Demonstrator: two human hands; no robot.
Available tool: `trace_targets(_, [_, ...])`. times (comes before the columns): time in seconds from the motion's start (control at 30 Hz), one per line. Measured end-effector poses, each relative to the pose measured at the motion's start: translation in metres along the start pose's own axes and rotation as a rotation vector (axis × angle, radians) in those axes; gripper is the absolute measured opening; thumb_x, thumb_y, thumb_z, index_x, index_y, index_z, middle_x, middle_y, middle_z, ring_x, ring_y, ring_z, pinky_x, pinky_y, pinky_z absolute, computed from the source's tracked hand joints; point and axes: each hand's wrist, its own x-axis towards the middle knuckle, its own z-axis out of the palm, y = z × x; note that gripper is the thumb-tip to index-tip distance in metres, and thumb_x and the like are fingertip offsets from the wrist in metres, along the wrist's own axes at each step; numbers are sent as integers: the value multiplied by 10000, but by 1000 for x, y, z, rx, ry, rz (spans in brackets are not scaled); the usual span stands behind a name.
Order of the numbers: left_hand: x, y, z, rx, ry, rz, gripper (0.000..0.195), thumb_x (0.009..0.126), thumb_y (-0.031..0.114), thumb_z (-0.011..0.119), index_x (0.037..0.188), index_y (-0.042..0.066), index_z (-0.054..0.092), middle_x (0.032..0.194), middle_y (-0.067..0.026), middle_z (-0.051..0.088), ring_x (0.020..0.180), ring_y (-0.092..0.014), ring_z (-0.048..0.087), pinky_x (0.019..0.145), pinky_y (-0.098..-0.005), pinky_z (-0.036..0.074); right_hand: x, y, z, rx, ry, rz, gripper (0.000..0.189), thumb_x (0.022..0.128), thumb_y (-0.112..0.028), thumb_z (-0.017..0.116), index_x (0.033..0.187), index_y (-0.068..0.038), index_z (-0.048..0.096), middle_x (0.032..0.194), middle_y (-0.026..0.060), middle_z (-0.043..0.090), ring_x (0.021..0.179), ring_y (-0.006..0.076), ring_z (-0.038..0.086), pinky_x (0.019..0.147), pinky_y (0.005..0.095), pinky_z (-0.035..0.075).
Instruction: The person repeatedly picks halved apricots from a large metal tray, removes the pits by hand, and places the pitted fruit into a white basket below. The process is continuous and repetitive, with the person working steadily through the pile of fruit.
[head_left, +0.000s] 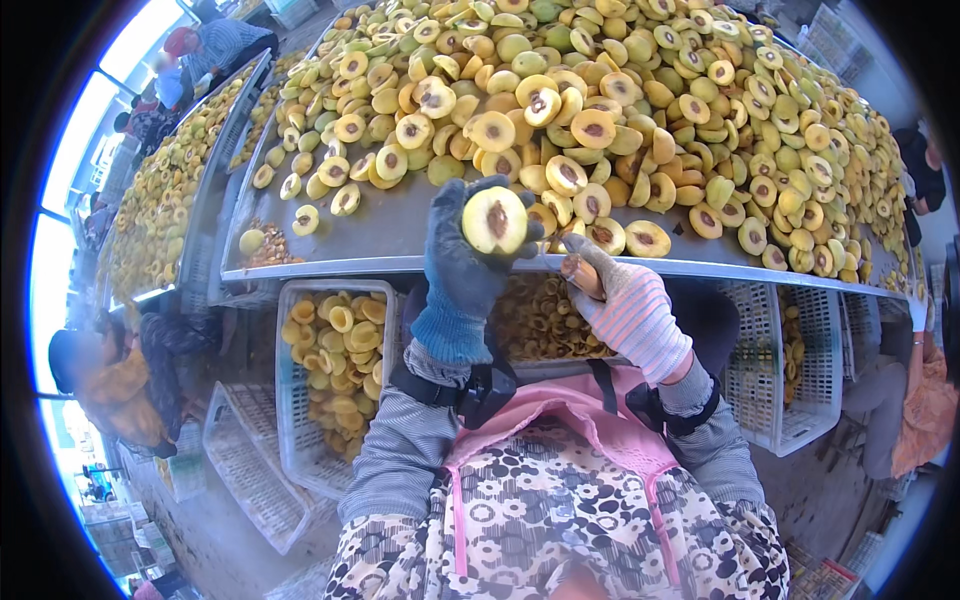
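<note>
My left hand (466, 259), in a blue knitted glove with a dark coated palm, holds a halved yellow fruit (494, 220), probably a peach. Its cut face is turned up, with a brown hollow or stone part in the middle. Just to its right, my right hand (626, 304), in a striped knitted glove, grips the wooden handle (582, 276) of a small tool. A thin metal end seems to point towards the fruit, but its shape is hard to make out. Both hands are over the front edge of a metal table (352, 268).
Heaped fruit halves (592, 127) cover much of the table. Below stand a plastic crate of hollowed halves (287, 390), a container of brown scraps (551, 319) and another crate (814, 375). An orange-clothed person (930, 405) sits right, another person (124, 382) left.
</note>
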Motion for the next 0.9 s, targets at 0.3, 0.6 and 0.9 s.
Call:
trace_targets(0.3, [-20, -23, 28, 1044, -104, 524, 280, 982, 193, 434, 1149, -5, 541, 1035, -151, 635, 968, -224, 627, 824, -318, 506, 2, -7, -3, -80, -19, 64, 521, 760, -183, 671, 1246, -139, 488, 748, 181, 626, 728, 363, 633, 652, 432, 503])
trace_targets(0.6, [-21, -32, 37, 1122, -35, 605, 265, 894, 92, 522, 1145, 7, 540, 1025, -162, 653, 913, -295, 653, 802, -355, 518, -3, 1, -4, -67, 15, 31, 471, 755, -180, 671, 1199, -148, 515, 753, 163, 636, 728, 352, 634, 656, 439, 497])
trace_targets(0.9, [-19, -32, 42, 1423, -3, 771, 259, 944, 187, 504, 1092, -12, 576, 968, -138, 671, 849, -255, 666, 748, -326, 528, -1, -2, 2, -43, -50, 64, 371, 765, -139, 646, 1129, -83, 594, 768, 169, 643, 720, 340, 633, 640, 405, 498])
